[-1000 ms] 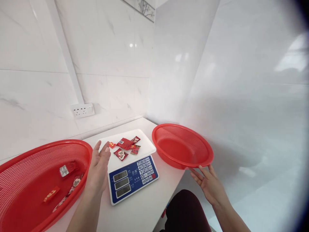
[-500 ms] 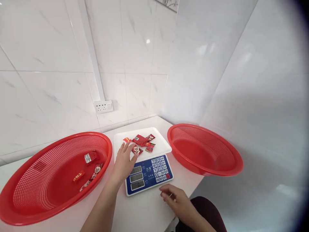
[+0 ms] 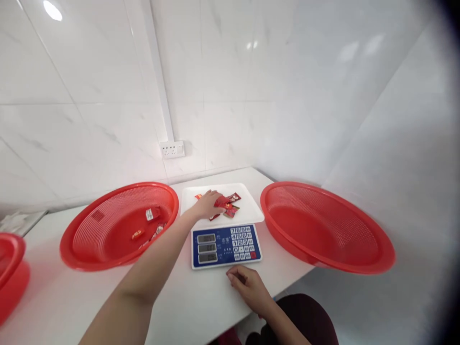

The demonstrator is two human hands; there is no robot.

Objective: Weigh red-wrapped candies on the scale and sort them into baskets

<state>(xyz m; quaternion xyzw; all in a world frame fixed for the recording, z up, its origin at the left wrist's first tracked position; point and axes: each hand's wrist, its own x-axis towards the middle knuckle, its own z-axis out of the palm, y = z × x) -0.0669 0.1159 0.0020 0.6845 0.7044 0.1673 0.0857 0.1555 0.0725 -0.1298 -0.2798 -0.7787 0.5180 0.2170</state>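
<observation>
My left hand (image 3: 206,205) reaches over the white pan of the scale (image 3: 247,211) and lies on the small red packets (image 3: 230,205) piled there, fingers curled around them. The scale has a blue panel (image 3: 224,245) with displays and a keypad. My right hand (image 3: 247,285) rests on the white counter just in front of the scale, fingers curled, holding nothing. A red mesh basket (image 3: 108,230) to the left holds several packets (image 3: 153,214). An empty red mesh basket (image 3: 345,249) stands to the right.
The white counter (image 3: 201,306) meets tiled walls at the back and right. A wall socket (image 3: 172,149) sits above the left basket. Part of another red basket (image 3: 10,268) shows at the far left edge. My dark trouser leg (image 3: 302,321) is below the counter edge.
My left hand moved forward from the scale's edge onto the packets on the pan. My right hand left the right basket's rim and settled on the counter before the scale. The view swung left.
</observation>
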